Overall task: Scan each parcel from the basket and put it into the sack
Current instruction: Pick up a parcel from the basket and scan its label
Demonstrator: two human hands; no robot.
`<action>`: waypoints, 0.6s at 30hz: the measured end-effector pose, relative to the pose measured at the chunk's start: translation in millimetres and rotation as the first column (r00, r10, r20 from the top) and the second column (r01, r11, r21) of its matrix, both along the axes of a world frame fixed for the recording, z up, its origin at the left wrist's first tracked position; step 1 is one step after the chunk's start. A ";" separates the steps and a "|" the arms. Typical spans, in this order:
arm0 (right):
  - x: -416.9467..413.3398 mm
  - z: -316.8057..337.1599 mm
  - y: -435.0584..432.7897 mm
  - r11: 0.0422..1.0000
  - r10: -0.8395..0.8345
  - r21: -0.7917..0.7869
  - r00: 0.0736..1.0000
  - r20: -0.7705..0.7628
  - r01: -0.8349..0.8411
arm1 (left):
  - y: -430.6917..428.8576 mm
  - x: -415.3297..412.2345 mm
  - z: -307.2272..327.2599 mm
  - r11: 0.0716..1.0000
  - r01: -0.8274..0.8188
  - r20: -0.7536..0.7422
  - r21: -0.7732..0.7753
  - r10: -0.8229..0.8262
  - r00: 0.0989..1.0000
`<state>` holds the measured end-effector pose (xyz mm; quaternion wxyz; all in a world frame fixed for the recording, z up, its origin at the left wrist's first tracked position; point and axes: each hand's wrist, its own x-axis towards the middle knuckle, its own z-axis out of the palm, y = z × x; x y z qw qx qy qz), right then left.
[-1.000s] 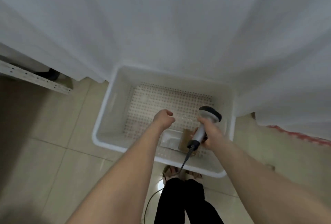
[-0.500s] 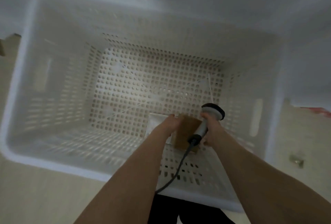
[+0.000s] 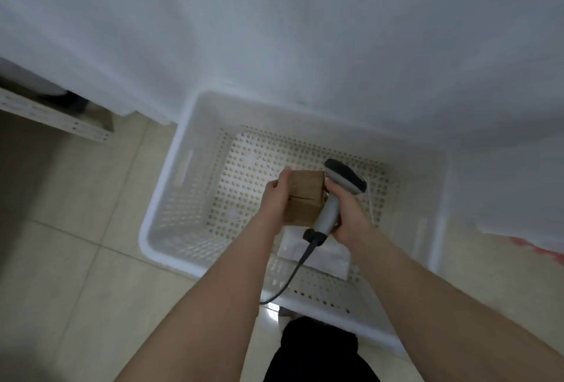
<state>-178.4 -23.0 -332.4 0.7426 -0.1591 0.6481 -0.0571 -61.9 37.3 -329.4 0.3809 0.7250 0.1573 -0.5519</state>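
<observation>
Two hands meet above the white perforated basket [image 3: 180, 192]. The left hand [image 3: 276, 198] holds a brown cardboard parcel [image 3: 305, 197] clear of the basket floor. Its grip pinches the box, with the thumb along the left edge and the fingers hidden behind. The right hand [image 3: 348, 214] has its grip wrapped round the handle of a grey barcode scanner [image 3: 328, 214], whose cable runs back toward the person.

The parcel sits just left of the scanner, touching or almost touching the handle, and its long axis points away from the person, roughly parallel to that handle. The scanner head is beside the box's far right corner, so the coming move probably means turning its window onto a labelled face. No label shows on the face in view.

A flat white parcel [image 3: 317, 256] lies in the basket, partly covered by the hands. White fabric [image 3: 274, 30] fills the upper view. I cannot tell whether it is the sack or where its mouth opens.
</observation>
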 end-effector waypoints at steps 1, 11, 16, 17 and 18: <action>6.7 22.3 -0.8 1.000 0.007 -0.028 1.000 0.029 -0.006 | -0.2 11.7 24.2 0.999 -0.044 0.000 -0.012 0.044 0.999; 66.9 271.2 6.9 0.985 0.140 -0.136 0.959 0.247 -0.108 | 15.0 90.4 266.4 0.964 -0.224 0.090 -0.143 0.238 0.967; 85.0 382.2 14.1 0.992 0.119 -0.079 0.929 0.350 -0.097 | 35.0 95.9 382.2 0.933 -0.127 0.280 -0.336 0.228 0.933; 86.0 402.6 16.3 0.989 0.144 -0.088 0.918 0.368 -0.120 | 38.9 95.0 401.5 0.924 -0.102 0.289 -0.368 0.218 0.932; 86.8 420.1 18.4 0.985 0.164 -0.109 0.910 0.380 -0.132 | 43.2 93.9 419.8 0.918 -0.088 0.286 -0.388 0.210 0.935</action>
